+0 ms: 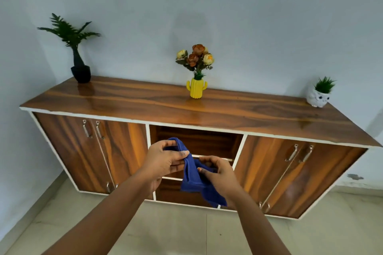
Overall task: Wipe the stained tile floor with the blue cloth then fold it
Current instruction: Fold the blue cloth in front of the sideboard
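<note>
The blue cloth (193, 180) hangs bunched in the air between both hands, in front of the sideboard's open middle shelves. My left hand (165, 159) pinches its upper part, a fold of cloth looping over the fingers. My right hand (217, 172) grips the cloth lower down on the right side, and a loose corner dangles below it. The beige tile floor (176, 232) lies beneath my arms; no stain is plain to see on the part in view.
A long wooden sideboard (207, 116) stands against the wall with shut doors left and right. On top are a dark potted plant (79, 64), a yellow cactus vase of flowers (196, 87) and a white owl pot (320, 96).
</note>
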